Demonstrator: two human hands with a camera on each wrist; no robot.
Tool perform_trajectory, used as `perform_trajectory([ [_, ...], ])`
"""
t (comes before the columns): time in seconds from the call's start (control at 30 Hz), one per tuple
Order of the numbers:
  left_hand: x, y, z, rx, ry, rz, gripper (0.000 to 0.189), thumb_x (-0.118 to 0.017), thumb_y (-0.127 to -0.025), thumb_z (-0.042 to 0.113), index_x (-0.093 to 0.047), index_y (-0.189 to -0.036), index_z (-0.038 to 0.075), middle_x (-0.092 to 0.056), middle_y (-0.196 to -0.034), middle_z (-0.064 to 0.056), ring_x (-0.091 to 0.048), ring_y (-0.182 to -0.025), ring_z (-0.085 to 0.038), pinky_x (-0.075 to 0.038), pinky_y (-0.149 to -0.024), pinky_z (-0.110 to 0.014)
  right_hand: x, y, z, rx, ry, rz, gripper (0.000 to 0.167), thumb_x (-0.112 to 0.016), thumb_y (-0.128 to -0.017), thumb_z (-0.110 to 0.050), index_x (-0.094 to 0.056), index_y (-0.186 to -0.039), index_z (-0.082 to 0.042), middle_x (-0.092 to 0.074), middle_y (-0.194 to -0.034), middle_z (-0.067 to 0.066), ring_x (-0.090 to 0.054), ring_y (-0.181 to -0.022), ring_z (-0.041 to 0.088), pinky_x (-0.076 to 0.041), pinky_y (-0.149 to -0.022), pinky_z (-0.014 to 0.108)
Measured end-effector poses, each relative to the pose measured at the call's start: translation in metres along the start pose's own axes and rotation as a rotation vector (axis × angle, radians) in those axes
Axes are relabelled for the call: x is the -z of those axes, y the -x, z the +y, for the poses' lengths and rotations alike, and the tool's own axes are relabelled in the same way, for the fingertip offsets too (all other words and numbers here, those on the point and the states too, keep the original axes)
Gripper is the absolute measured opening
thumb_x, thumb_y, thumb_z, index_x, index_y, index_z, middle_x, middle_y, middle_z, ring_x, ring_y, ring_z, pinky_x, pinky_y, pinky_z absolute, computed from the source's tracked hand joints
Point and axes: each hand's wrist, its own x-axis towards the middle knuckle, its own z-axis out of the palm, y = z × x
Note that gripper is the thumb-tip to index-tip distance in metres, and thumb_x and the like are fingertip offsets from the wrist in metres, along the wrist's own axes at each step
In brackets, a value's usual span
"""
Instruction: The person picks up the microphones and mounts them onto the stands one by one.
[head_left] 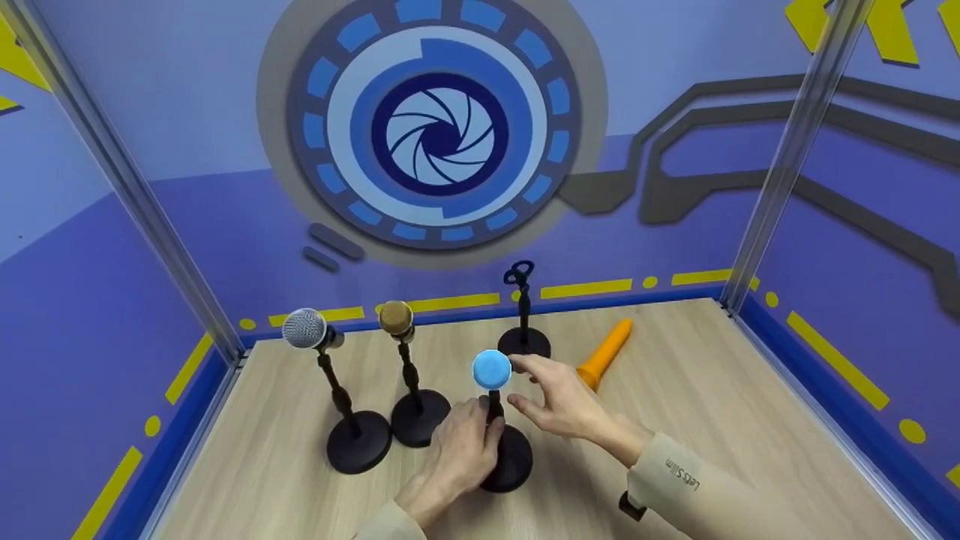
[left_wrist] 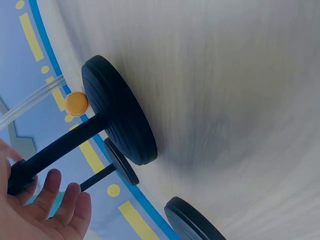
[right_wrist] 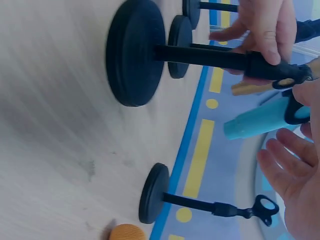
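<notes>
A blue microphone (head_left: pixel 492 370) sits in the clip of a black desk stand (head_left: pixel 514 465) near the front middle. My left hand (head_left: pixel 461 446) grips this stand's pole below the clip, its thumb against the pole in the right wrist view. Beside the blue microphone's head is my right hand (head_left: pixel 562 397), thumb and fingers spread apart. In the right wrist view, the right thumb is by the clip and the other fingers stay off the microphone's blue handle (right_wrist: pixel 260 117). Whether the thumb touches the clip cannot be told. The stand's round base (left_wrist: pixel 117 110) looks flat on the table.
To the left, a silver-headed microphone (head_left: pixel 304 329) and a gold-headed microphone (head_left: pixel 396 318) stand in similar stands. Behind the right hand is a stand with a bare clip (head_left: pixel 519 274). An orange microphone (head_left: pixel 609 349) lies on the wooden table (head_left: pixel 675 375). Printed walls enclose the back and sides.
</notes>
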Motion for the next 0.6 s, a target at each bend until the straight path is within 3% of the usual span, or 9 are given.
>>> perform_trajectory([
  [0.27, -0.002, 0.0, -0.003, -0.033, -0.079, 0.024, 0.021, -0.067, -0.11, 0.03, -0.069, -0.109, 0.008, -0.062, -0.086, -0.002, -0.061, -0.079, -0.02, -0.048, -0.063, -0.033, -0.011, 0.013, 0.003, 0.035, 0.043, 0.054, 0.044, -0.086, -0.097, -0.014, -0.07, -0.139, -0.009, -0.081, -0.125, 0.01, -0.08, -0.11, 0.026, -0.067, -0.085, 0.037],
  [0.6, -0.004, 0.0, -0.004, -0.063, -0.104, 0.087, 0.019, -0.07, -0.108, 0.029, -0.068, -0.107, 0.009, -0.064, -0.085, -0.003, -0.063, -0.077, -0.023, -0.049, -0.062, -0.035, -0.031, 0.026, 0.005, 0.092, 0.12, 0.034, 0.02, -0.083, -0.096, -0.013, -0.073, -0.113, -0.01, -0.078, -0.106, 0.003, -0.076, -0.097, 0.019, -0.064, -0.084, 0.037],
])
